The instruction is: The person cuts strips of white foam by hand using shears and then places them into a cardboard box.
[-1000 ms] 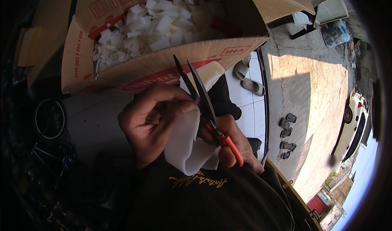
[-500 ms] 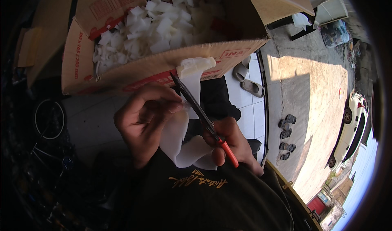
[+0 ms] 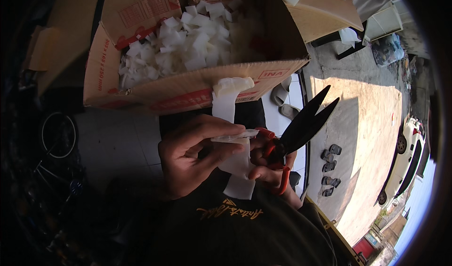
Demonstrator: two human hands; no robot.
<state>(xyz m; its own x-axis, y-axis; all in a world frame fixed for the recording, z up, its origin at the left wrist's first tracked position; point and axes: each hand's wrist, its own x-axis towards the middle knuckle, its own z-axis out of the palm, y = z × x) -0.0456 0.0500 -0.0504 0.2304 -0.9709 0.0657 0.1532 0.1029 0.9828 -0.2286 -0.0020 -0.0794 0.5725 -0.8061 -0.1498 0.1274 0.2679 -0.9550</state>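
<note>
Presently, in my left hand (image 3: pixel 188 169): one white strip (image 3: pixel 235 163), soft-looking, its folded, partly translucent portion clamped between thumb and fingers; lower end hanging in front of my dark shirt (image 3: pixel 193 237).

In my right hand (image 3: pixel 268 173): one pair of scissors (image 3: pixel 308 124), red handles, dark blades. Fingers curled around the handles; blades parted, pointing up and off to the right, clear of the strip. Right thumb at or just beside the strip's edge.

Beyond: one cream-white rolled end (image 3: pixel 233 84) with a flat white length (image 3: pixel 223 107) below it, before the carton's printed wall. Whether this joins the strip I cannot fairly tell, my left hand being in the way.

Carton (image 3: pixel 141 102): brown, open-topped, holding a heap of small white pieces (image 3: pixel 197 44).

Step in hand, as I judge it: arranging the strip between snips. Next move calls for a steady left pinch, the strip drawn taut and the parted blades turned across it, away from my fingertips.
</note>
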